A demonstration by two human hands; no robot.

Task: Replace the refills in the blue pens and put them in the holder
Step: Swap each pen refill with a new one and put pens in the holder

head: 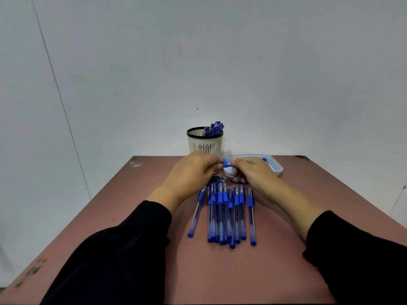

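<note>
Now gripping 1 blue pen w/ both hands over the table: left hand fingers curled on one end, right hand fingers curled on the other. Lying side by side below, approx 9 pens, caps pointing away. Resting near left hand, a few loose refills. Standing behind, 1 holder w/ approx 5 pens inside. Sitting beside it, 1 tray.

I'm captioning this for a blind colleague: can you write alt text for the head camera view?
Two bare hands, left hand and right hand, pinch a small blue pen piece between them above a reddish-brown table. Blue capped pens lie in a row in front; behind stand a slotted white pen holder with pens and a pale blue tray.
</note>
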